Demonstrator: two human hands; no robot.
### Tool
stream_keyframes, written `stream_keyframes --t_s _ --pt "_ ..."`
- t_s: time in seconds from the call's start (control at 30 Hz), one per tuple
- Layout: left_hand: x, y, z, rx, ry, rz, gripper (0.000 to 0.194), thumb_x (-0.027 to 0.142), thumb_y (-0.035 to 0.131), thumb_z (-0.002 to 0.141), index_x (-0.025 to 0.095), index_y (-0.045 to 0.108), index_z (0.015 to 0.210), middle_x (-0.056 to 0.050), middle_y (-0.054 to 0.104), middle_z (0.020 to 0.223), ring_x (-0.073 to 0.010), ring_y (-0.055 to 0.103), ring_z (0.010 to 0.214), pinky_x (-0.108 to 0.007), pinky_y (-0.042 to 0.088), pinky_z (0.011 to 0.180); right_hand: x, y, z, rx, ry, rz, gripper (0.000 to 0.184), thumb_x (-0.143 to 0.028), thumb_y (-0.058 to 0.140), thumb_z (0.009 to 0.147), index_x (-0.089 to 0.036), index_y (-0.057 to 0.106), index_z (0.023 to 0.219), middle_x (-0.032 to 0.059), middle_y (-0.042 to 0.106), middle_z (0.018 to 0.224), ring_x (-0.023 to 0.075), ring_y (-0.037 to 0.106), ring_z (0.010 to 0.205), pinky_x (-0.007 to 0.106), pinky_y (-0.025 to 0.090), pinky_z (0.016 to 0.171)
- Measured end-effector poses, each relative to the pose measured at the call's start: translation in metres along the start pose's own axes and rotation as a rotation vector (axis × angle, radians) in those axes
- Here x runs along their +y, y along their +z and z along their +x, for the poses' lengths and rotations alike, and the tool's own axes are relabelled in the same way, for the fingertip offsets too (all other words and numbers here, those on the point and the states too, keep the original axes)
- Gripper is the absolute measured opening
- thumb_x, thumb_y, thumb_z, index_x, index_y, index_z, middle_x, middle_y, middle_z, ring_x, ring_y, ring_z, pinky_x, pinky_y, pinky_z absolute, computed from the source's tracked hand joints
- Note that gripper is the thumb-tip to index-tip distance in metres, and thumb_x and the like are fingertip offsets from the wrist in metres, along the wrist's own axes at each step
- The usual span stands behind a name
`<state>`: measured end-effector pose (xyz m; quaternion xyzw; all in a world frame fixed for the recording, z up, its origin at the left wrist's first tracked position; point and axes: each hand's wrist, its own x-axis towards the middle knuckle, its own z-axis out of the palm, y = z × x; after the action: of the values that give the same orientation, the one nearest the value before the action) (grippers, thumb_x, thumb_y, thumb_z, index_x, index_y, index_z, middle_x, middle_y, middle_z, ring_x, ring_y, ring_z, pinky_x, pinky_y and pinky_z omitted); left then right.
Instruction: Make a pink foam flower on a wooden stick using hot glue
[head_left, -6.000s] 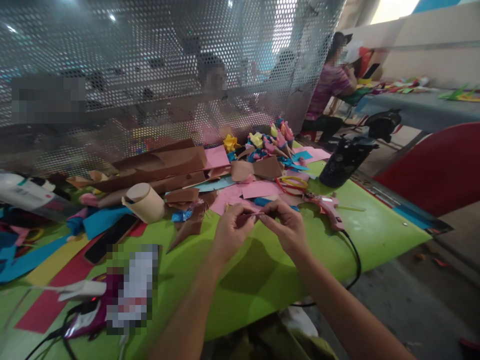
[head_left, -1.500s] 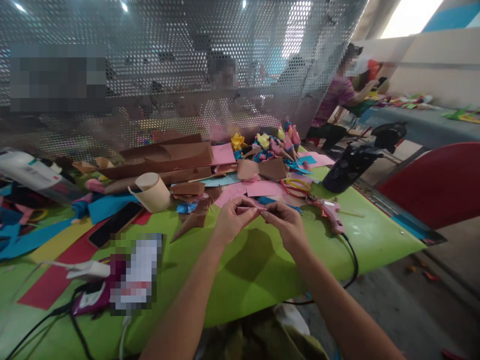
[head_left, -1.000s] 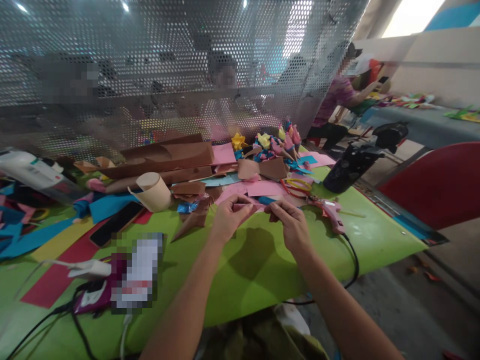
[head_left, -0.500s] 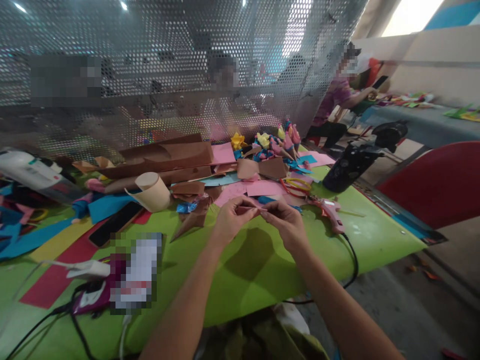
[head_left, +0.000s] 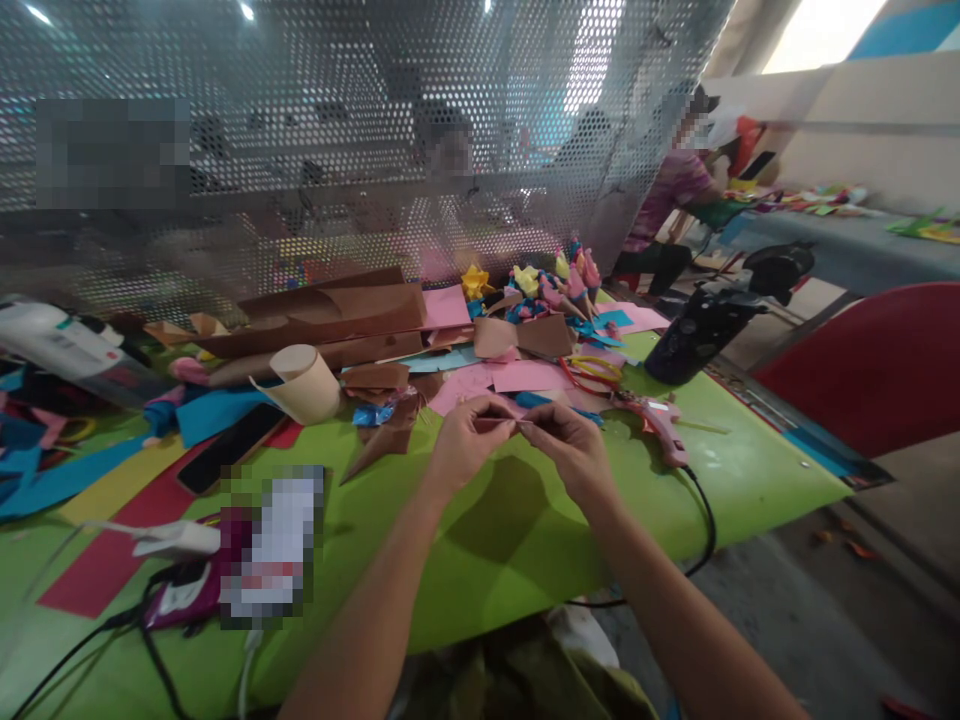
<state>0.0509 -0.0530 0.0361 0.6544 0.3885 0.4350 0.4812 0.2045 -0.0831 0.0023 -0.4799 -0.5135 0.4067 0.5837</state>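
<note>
Cannot make out the shape of the pink paper (head_left: 496, 424), mostly hidden by the fingers of the left hand (head_left: 463, 440) and right hand (head_left: 568, 440), mid-frame. Can see only part of the white bottle (head_left: 64, 348), cut off at the left edge, and the red chair (head_left: 877, 365), at the right. Cannot read the pixelated device (head_left: 277, 545), lower left, or identify blurred shapes behind the perforated metal (head_left: 300, 80), top.

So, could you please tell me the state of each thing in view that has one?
Left bare hand: fingers closed on a small pink paper piece.
Right bare hand: fingers closed at its other end.
Pink plastic glue gun: lying down, black cord attached.
Beige paper roll: standing, outer end loose.
Black cylindrical tumbler: standing.
Black rectangular phone: lying flat, screen dark.
</note>
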Motion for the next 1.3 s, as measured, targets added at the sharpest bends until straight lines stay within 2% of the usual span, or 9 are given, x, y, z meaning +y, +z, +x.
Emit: stream_keyframes --t_s 0.17,0.47,0.7,0.97,1.3 --pt "-0.0016 -0.0005 -0.0002 -0.029 -0.016 -0.045 0.012 0.028 0.068 0.075 0.017 0.066 0.079 -0.002 0.069 0.082 -0.0144 0.064 0.078 -0.026 0.055 0.073 -0.0044 0.0006 0.0002 0.016 0.000 0.009 0.025 -0.043 0.075 0.071 -0.019 0.067 0.074 0.0000 0.060 0.067 0.0137 0.049 0.062 0.027 0.039 0.058" --pt "-0.0074 0.0002 0.0004 0.008 -0.095 -0.128 0.020 0.035 0.072 0.071 0.017 0.066 0.076 0.000 0.067 0.075 -0.0130 0.062 0.070 -0.026 0.054 0.069 -0.0040 0.0017 0.0006 0.010 0.007 0.039 0.030 -0.047 0.078 0.068 -0.020 0.067 0.072 0.0001 0.061 0.065 0.0139 0.050 0.061 0.027 0.040 0.056" --pt "-0.0067 -0.0009 0.0010 0.047 -0.088 -0.122 0.019 0.034 0.072 0.071 0.017 0.066 0.076 -0.001 0.068 0.078 -0.0132 0.063 0.073 -0.026 0.054 0.072 0.0002 0.0002 0.0013 0.020 0.013 0.045 0.024 -0.042 0.078 0.070 -0.020 0.070 0.076 0.0012 0.065 0.071 0.0147 0.054 0.063 0.027 0.043 0.059" --pt "-0.0031 -0.0003 -0.0005 0.023 -0.056 -0.090 0.018 0.033 0.073 0.072 0.017 0.066 0.076 -0.001 0.067 0.079 -0.0143 0.063 0.077 -0.025 0.053 0.071 -0.0031 -0.0009 -0.0002 0.028 0.002 0.034 0.018 -0.038 0.075 0.072 -0.021 0.071 0.076 0.0006 0.065 0.071 0.0145 0.053 0.064 0.028 0.042 0.060" --pt "-0.0097 -0.0001 0.0003 0.013 -0.060 -0.151 0.016 0.031 0.072 0.071 0.017 0.065 0.075 0.000 0.065 0.074 -0.0124 0.060 0.070 -0.025 0.052 0.068 -0.0039 -0.0014 -0.0002 0.012 -0.028 0.012 0.015 -0.035 0.074 0.073 -0.021 0.071 0.076 0.0004 0.064 0.070 0.0147 0.052 0.065 0.027 0.041 0.061"
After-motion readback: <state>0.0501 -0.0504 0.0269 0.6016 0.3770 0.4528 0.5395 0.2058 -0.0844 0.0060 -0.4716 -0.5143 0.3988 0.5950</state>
